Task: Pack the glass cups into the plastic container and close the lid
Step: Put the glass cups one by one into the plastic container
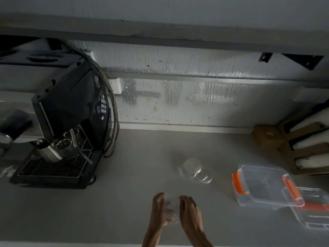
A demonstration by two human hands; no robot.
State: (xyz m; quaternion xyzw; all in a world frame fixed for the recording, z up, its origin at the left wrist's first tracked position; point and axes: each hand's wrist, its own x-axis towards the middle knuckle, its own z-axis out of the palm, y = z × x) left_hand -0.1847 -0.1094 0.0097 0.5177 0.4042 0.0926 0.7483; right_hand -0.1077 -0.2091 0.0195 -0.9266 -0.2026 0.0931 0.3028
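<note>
A clear glass cup [170,209] is held between both my hands low in the middle of the counter. My left hand [157,209] cups its left side and my right hand [189,210] its right side. Other glass cups [195,170] stand together on the grey counter further back, blurred. The clear plastic container [263,184] with orange clips sits open at the right. Its lid [313,207] lies beside it, partly under its right end, near the frame's edge.
A black espresso machine [67,111] with a metal jug and glasses on its drip tray stands at the left. Cardboard holders with white rolls [302,145] sit at the back right. A white plank wall runs behind the grey counter [124,202].
</note>
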